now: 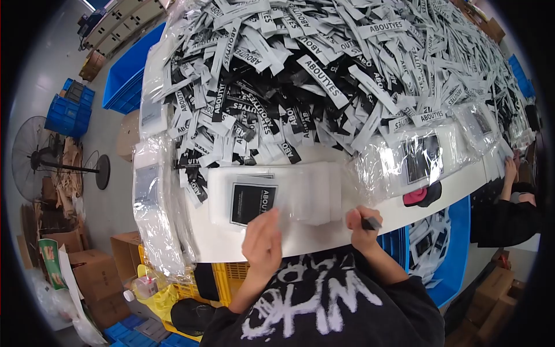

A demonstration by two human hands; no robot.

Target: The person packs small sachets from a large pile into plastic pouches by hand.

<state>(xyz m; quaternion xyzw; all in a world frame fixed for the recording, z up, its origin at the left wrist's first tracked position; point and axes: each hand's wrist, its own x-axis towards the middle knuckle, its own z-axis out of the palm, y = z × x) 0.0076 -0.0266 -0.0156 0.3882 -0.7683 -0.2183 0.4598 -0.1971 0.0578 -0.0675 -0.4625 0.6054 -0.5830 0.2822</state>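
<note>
My left hand [263, 243] is slightly blurred, its fingers curled at the near edge of a stack of clear plastic bags [312, 191]. Whether anything is pinched in those fingers is hidden. On that stack lies a black printed card [253, 203] with a white border and the letters ABOUT. To the right of the stack, my right hand [361, 234] is closed round a small black strip [372, 222], whose end sticks out past the fingers. A large heap of white and black ABOUTYES strips [324, 81] covers the table beyond both hands.
Bundles of clear bags lie left [149, 191] and right [404, 159] on the white table [225, 246]. A blue crate [457, 248] with bagged pieces stands at the right, yellow crates [231, 277] below. At far right, another person's hand [509, 170] reaches to the table. A fan [43, 159] stands left.
</note>
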